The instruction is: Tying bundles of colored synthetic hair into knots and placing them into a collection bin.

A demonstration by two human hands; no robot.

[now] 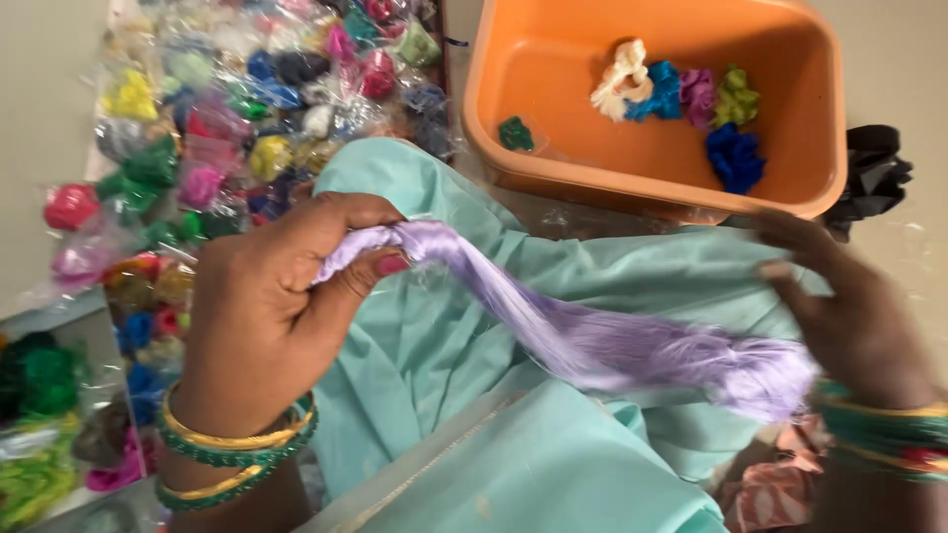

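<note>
Pinched in the left hand (262,326) at one end and blurrily gripped by the right hand (849,316) at the other, the lilac thread hank (592,341), stretched over the mint cloth (513,454), could tangle if either grip slackens.

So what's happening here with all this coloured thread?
A person is stretching a lilac thread bundle between both hands over a mint green cloth. The left hand pinches one end; the blurred right hand is at the other. Above, an orange tub holds a few loose coloured thread knots, and many wrapped thread packets lie to the left.
</note>
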